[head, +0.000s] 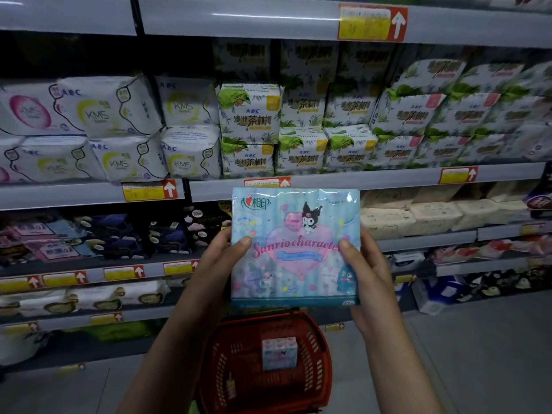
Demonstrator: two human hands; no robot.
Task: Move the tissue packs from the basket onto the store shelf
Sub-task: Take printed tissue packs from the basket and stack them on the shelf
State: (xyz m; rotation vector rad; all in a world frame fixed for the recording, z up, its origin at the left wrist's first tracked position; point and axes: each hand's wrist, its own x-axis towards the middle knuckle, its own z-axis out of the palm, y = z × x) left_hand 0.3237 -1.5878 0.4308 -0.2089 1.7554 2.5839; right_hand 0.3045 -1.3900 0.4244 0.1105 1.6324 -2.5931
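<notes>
Two hands on it: I'm holding the tissue pack up in front of me, my left hand gripping its left edge and my right hand gripping its right edge. My thumbs are pressing on the printed face and my fingers are wrapping round the back. It's hanging in the air, upright and square to me, well clear of the basket sitting on the floor below, where another tissue pack is waiting on the mesh bottom.

I'm judging this as the carry to the store shelf, so I'm wanting an even squeeze from both sides. The film wrap is looking glossy and soft, and too hard a pinch would be buckling it.

Now the edges. The grey shelf rail with its price label is showing just above the pack's top edge, and the lower rails are jutting toward me the same way. So I'm planning to go in under one lip and over the next without clipping either. The dark packs are filling the row to the left, the cream packs the row to the right. The slot straight behind is hidden by what I'm holding, so I can't tell how much room is waiting there. Between me and the shelving, open air.
</notes>
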